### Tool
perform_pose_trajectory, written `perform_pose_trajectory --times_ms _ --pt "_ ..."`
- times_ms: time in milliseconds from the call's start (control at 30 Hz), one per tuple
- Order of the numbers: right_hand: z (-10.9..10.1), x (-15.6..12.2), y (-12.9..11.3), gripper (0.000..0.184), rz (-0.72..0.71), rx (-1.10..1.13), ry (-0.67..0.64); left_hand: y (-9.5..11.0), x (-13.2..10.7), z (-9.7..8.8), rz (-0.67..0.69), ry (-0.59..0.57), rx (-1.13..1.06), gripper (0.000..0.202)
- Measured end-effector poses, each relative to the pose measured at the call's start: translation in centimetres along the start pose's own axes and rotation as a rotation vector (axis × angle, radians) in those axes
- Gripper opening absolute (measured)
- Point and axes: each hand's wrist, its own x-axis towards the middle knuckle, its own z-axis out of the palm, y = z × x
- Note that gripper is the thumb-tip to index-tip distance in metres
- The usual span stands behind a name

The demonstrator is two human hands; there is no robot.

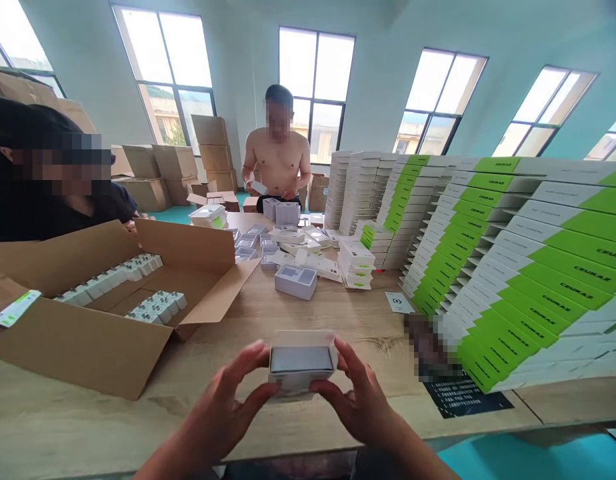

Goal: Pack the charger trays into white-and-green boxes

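Between my two hands is a small white carton (302, 381), its end flap raised and a greyish-white insert (302, 359) showing inside the opening. My left hand (243, 383) grips its left side, thumb low on the front and fingers along the edge. On the right side my right hand (355, 390) holds it the same way. The carton is above the near part of the wooden table (228, 360). Beyond it on the table sits a white moulded tray (295, 288) with compartments.
An open cardboard box (103, 353) with rows of white chargers (113, 277) stands left. Tall stacks of white and green cartons (518, 267) fill the right. A card (400, 303) and a dark printed sheet (468, 397) lie nearby. Two people (278, 157) are at the table's far and left sides.
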Motion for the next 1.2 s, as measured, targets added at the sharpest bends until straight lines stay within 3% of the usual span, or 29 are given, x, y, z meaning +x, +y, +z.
perform_pose_trajectory --times_ms 133,333,533,633,733,867,1000,1200 --pt "-0.3 0.4 0.1 0.063 -0.067 -0.004 0.073 0.7 1.6 -0.8 0.115 0.026 0.09 0.05" --pt "-3.0 2.7 -1.4 0.038 -0.106 0.056 -0.1 2.2 3.0 -3.4 0.265 -0.168 0.138 0.056" --pt "-4.2 4.6 -2.1 0.033 -0.139 0.062 -0.235 3.9 5.0 -5.8 0.128 -0.49 0.206 0.034" --pt "-3.7 4.3 -2.3 0.029 -0.055 0.082 -0.24 4.8 5.7 -5.9 0.047 -0.6 0.188 0.024" --pt "-3.0 2.7 -2.3 0.028 0.015 0.099 -0.229 5.0 4.5 -5.1 -0.006 -0.562 0.164 0.025" --pt "-2.4 -0.1 -2.0 0.034 -0.048 0.094 -0.29 4.0 0.3 -3.2 -0.027 -0.504 0.104 0.027" --pt "-1.9 -2.2 -1.8 0.039 -0.058 0.099 -0.29 3.0 -3.3 -1.9 0.027 -0.367 0.164 0.036" --pt "-1.9 -3.1 -2.1 0.033 -0.095 0.049 -0.182 3.7 -3.5 -1.0 0.086 -0.212 0.052 0.035"
